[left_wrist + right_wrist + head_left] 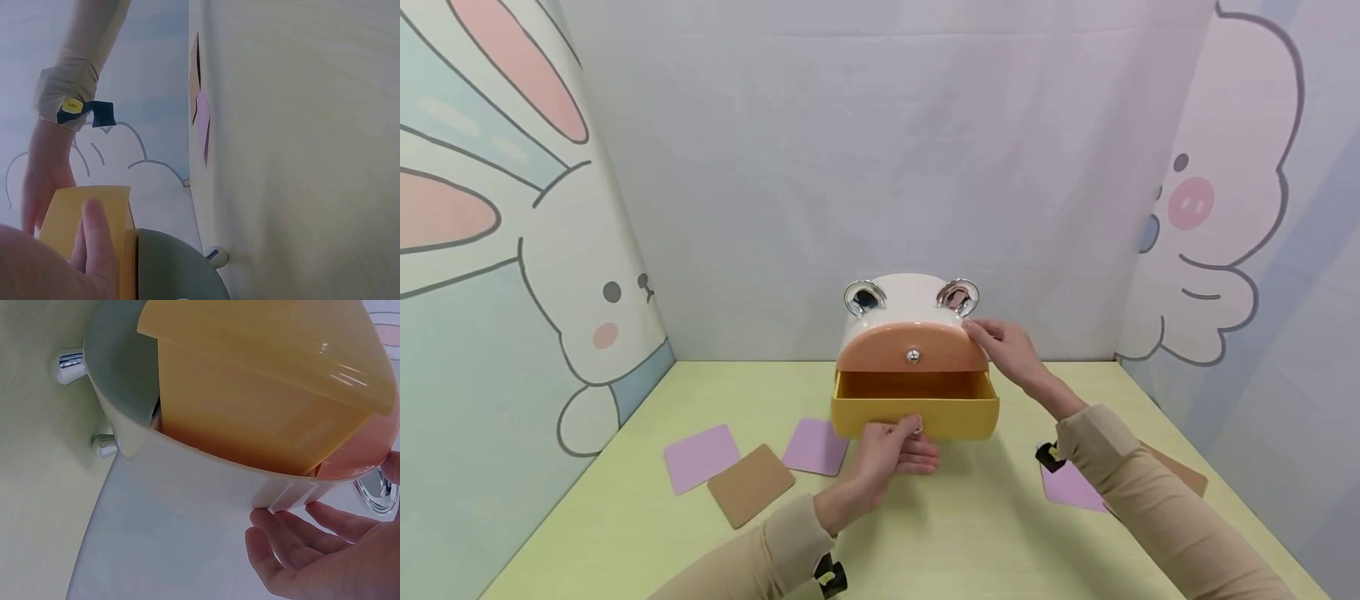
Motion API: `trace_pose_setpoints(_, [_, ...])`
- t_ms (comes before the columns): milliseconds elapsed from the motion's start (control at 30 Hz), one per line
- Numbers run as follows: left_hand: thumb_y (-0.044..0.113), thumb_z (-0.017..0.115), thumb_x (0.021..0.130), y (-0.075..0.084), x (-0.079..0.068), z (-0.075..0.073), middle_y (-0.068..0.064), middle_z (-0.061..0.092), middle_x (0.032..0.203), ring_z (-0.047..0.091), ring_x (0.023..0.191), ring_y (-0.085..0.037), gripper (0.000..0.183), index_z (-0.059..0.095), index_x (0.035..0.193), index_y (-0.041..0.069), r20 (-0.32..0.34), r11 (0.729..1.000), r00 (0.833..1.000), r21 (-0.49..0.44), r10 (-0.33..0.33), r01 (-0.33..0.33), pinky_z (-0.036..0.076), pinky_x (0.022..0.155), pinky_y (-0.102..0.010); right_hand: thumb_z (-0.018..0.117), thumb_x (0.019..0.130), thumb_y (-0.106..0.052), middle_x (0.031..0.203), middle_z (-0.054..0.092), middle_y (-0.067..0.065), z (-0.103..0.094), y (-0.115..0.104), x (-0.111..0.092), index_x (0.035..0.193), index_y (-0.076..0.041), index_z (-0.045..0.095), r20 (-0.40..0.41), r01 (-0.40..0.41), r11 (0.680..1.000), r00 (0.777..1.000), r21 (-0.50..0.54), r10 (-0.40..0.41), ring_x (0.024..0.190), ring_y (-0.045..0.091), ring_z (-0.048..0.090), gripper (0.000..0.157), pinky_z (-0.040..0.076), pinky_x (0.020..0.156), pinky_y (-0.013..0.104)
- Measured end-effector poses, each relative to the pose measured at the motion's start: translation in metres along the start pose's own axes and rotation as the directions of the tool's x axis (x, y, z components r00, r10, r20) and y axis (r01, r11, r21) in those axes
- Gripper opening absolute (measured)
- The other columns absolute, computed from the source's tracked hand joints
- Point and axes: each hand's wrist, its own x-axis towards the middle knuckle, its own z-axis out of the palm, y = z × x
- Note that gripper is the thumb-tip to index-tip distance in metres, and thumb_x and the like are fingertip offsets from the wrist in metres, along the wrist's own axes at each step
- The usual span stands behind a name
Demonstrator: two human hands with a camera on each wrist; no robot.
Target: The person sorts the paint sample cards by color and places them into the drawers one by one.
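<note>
Pale walls printed with cartoon animals, a long-eared rabbit (602,275) at left, frame a light yellow-green tabletop (625,533). At far left lies a purple card (700,460), with a brown card (752,486) beside it and a second purple card (816,446) nearer the centre. A person's left hand (883,454) pinches the small knob (918,426) of a yellow drawer (865,414), pulled out from a white cabinet (910,293) standing mid-table toward the back wall. Above the drawer, a peach front (880,348) with a silver knob sits beneath two chrome-rimmed ears; below it is a grey-green front (172,269). To the right, the right hand (1011,352) rests lightly spread fingertips against the cabinet's side. Another purple card (1071,487) and a brown one (1183,473), partly hidden by a beige sleeve (1157,500), lie before a pink-snouted figure (1240,133).
</note>
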Motion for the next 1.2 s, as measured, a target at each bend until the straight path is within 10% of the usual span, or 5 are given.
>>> trace_pose_setpoints(1200, [0.029, 0.058, 0.096, -0.007, -0.047, 0.014, -0.021, 0.073, 0.083, 0.072, 0.066, -0.021, 0.037, 0.064, 0.093, -0.007, 0.031, 0.996, 0.997, -0.054, -0.072, 0.073, 0.061, 0.069, -0.039, 0.043, 0.098, -0.055, 0.134, 0.059, 0.018, 0.001, 0.0, 0.0, 0.137, -0.005, 0.053, 0.011, -0.015, 1.0, 1.0, -0.015, 0.015, 0.126, 0.038, 0.052, 0.064, 0.042, 0.105, 0.056])
